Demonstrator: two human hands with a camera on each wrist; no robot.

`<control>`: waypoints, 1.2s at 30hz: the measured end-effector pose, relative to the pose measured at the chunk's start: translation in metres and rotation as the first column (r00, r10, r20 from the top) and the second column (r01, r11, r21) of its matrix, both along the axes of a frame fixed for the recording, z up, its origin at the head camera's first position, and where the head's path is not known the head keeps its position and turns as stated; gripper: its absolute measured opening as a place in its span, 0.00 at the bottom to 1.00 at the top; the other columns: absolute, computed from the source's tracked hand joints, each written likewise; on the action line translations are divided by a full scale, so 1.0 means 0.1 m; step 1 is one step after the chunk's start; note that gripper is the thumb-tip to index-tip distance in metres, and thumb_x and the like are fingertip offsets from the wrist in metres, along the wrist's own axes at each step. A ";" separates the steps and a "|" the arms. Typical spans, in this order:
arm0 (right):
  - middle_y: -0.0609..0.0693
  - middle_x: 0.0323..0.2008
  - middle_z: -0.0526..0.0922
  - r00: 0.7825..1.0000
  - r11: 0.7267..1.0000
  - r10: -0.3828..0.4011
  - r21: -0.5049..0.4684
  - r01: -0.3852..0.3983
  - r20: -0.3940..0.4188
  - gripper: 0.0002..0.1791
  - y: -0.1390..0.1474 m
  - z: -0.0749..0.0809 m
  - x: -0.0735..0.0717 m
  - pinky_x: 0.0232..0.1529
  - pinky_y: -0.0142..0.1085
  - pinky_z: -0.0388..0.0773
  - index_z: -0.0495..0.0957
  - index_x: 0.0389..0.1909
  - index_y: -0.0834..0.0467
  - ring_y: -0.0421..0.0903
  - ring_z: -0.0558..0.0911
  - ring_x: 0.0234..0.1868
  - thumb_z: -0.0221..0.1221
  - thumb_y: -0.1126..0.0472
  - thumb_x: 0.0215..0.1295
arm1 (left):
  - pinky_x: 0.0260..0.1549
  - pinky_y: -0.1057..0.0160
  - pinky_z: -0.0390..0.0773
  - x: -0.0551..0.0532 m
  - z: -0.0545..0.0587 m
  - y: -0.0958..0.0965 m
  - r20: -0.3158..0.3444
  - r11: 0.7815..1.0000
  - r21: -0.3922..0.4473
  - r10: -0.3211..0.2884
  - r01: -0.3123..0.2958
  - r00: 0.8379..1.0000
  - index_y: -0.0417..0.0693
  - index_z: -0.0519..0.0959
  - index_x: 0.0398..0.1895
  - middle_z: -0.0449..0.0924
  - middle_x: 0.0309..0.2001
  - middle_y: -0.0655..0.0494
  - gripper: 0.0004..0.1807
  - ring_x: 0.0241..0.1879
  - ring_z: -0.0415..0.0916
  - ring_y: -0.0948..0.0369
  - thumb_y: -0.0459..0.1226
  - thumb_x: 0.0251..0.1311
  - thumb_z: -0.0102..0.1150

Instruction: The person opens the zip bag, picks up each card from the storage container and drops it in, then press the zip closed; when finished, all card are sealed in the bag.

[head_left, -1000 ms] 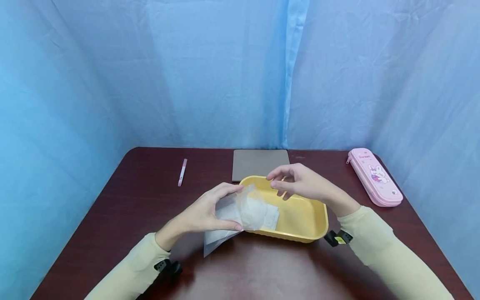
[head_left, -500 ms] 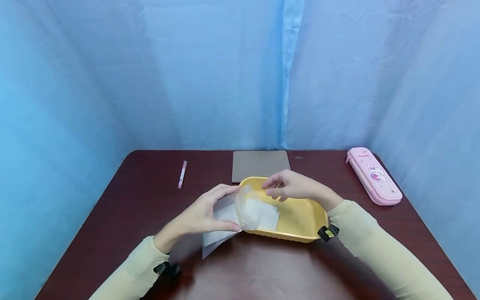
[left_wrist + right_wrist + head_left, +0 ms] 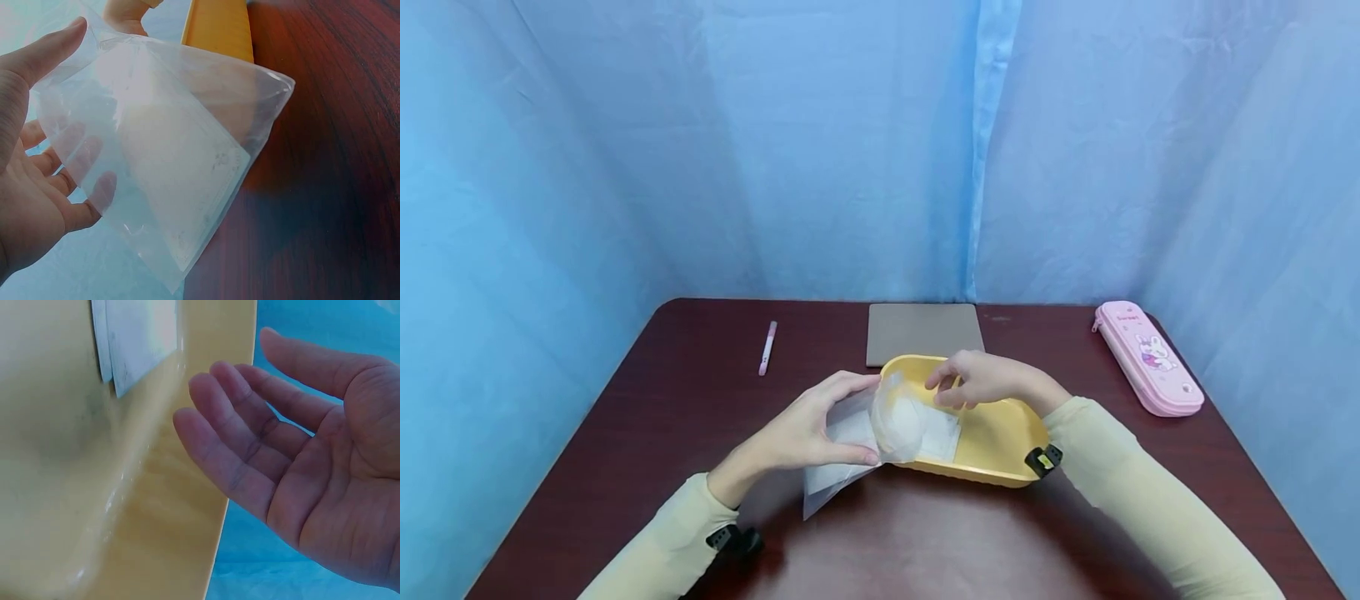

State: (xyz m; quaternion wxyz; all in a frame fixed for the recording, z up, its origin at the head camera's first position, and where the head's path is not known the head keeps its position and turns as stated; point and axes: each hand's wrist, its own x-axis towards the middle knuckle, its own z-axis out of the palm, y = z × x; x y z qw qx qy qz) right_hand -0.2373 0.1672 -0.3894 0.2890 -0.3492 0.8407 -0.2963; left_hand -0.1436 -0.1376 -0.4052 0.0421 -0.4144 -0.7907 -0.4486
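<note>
My left hand holds a clear plastic bag between spread thumb and fingers. White flat pieces like cards or paper show inside the bag, whose lower corner hangs over the table. The bag's wide end overlaps the left side of a yellow plastic basket in the head view. White flat pieces lie in the basket by its wall. Over the basket's back edge, my right hand has its fingers loosely bent; in the right wrist view its palm and fingers hold nothing.
Behind the basket lies a flat grey-brown board or notebook. A pink and white pen is at the back left. The pink pencil case with a rabbit picture lies at the right edge. Blue curtains surround the dark red table.
My right hand has moved slightly left and down, closer to the bag's wide end. The left hand and the bag have barely shifted.
</note>
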 end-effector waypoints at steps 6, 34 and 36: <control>0.55 0.41 0.87 1.000 0.999 -0.024 0.032 0.024 0.012 0.18 -0.03 -0.05 -0.06 0.38 0.43 0.85 0.79 0.57 0.67 0.55 0.87 0.37 0.62 0.63 0.70 | 0.63 0.58 0.71 0.00 -0.02 -0.01 0.003 1.000 -0.005 0.003 -0.003 1.000 0.44 0.70 0.70 0.75 0.63 0.56 0.48 0.62 0.73 0.55 0.43 0.45 0.84; 0.48 0.32 0.76 0.977 0.950 0.097 0.310 -0.034 -0.191 0.30 -0.28 -0.36 0.01 0.37 0.35 0.70 0.74 0.48 0.54 0.41 0.71 0.33 0.80 0.53 0.47 | 0.63 0.59 0.71 -0.02 -0.06 0.01 0.002 1.000 -0.016 -0.003 0.003 1.000 0.39 0.70 0.69 0.75 0.62 0.50 0.48 0.63 0.73 0.54 0.43 0.45 0.84; 0.49 0.33 0.75 0.976 0.948 0.098 0.316 -0.032 -0.195 0.34 -0.30 -0.39 0.02 0.39 0.37 0.70 0.71 0.49 0.52 0.43 0.71 0.35 0.81 0.54 0.45 | 0.63 0.59 0.71 -0.02 -0.06 0.01 -0.002 1.000 -0.021 -0.003 0.003 1.000 0.39 0.70 0.69 0.75 0.62 0.50 0.48 0.62 0.73 0.53 0.43 0.45 0.84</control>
